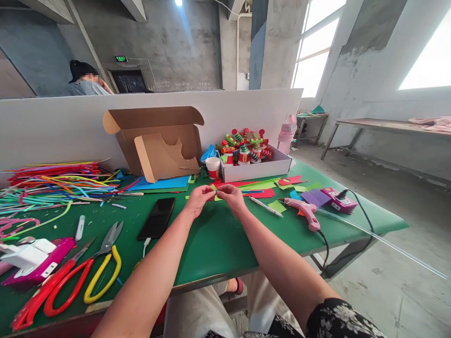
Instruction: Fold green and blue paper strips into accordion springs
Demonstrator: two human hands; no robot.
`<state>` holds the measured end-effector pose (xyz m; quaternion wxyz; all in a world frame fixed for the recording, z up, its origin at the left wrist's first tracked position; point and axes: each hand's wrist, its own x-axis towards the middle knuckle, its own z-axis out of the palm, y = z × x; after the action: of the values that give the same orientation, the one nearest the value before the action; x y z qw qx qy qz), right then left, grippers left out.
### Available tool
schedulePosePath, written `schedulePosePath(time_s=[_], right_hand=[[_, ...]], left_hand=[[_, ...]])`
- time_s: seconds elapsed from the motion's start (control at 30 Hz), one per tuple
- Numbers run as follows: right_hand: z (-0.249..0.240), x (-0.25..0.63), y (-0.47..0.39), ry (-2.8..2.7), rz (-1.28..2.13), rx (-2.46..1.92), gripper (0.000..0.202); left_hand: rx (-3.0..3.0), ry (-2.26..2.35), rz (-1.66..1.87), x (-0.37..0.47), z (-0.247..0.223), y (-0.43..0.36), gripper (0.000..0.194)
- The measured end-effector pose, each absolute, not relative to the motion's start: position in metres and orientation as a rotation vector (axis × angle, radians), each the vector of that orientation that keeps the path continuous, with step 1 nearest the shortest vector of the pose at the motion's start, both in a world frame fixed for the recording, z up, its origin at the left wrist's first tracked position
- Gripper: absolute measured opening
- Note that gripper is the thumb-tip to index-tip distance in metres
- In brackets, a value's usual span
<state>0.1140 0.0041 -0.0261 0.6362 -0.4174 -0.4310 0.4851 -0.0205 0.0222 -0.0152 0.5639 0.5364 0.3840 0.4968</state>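
Over the green table point(218, 249), the left hand point(199, 200) and right hand point(230, 196) together pinch a small, unclear piece point(216, 191). A pink glue gun point(307, 210) lies to the right

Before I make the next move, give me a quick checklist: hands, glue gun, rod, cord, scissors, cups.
1. Left hand and right hand together, fingertips pinching a small piece: ok. What the piece is: cannot tell.
2. Glue gun lying apart from the right arm: ok. Hot or cold: cannot tell.
3. Clear rod kept within the table: not ok, it sticks out past the edge.
4. Glue gun's cord kept on the table: not ok, it hangs over the edge.
5. Scissors apart from both hands: ok.
6. Paper cups stacked upright: ok.
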Motion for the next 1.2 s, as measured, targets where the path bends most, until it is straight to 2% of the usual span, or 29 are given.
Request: schedulePosePath(time_s=[0.23,0.5,0.87,1.2], right_hand=[[-0.029,0.112,0.001,-0.828,1.293,-0.875,0.026],[-0.025,0.113,0.0,-0.822,1.208,-0.925,0.029],[-0.023,0.112,0.0,-0.791,1.184,-0.914,0.028],[-0.019,0.113,-0.003,-0.801,1.257,-0.857,0.03]], left_hand=[[1.192,0.878,1.323,-0.007,-0.02,0.019,0.032],[1.224,0.996,1.421,-0.008,-0.018,0.019,0.034],[1.823,1.102,1.576,-0.007,-0.014,0.013,0.015],[1.834,1.067,1.572,-0.007,-0.006,0.007,0.007]])
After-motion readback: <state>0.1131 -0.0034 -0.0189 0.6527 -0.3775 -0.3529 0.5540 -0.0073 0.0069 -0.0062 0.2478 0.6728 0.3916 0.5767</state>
